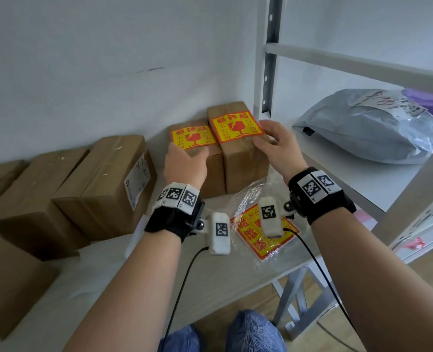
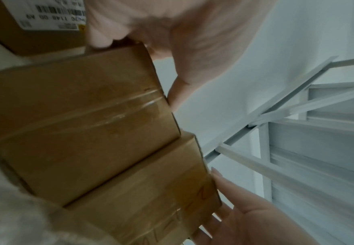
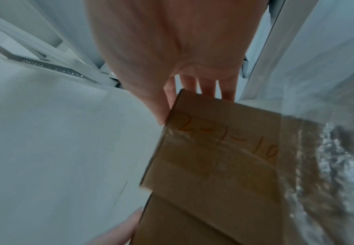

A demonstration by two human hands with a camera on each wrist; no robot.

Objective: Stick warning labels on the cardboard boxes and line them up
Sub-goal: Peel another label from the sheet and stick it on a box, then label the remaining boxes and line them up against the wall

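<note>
Two small cardboard boxes stand side by side against the wall. The shorter left box point(image 1: 213, 174) point(image 2: 83, 124) carries a yellow and red warning label point(image 1: 192, 137) on top. The taller right box point(image 1: 246, 168) point(image 2: 150, 199) point(image 3: 213, 165) also has a label point(image 1: 235, 127) on top. My left hand point(image 1: 185, 161) point(image 2: 171, 33) lies over the left box's top, fingers curled round its left edge and thumb at the right. My right hand point(image 1: 271, 143) point(image 3: 171, 41) touches the right box's top right edge with straight, spread fingers.
A clear plastic pack of spare labels point(image 1: 261, 235) lies on the white table under my wrists. Larger cardboard boxes point(image 1: 103, 184) stand to the left. A grey mailer bag point(image 1: 362, 130) lies on the shelf at right, behind a metal upright point(image 1: 268, 59).
</note>
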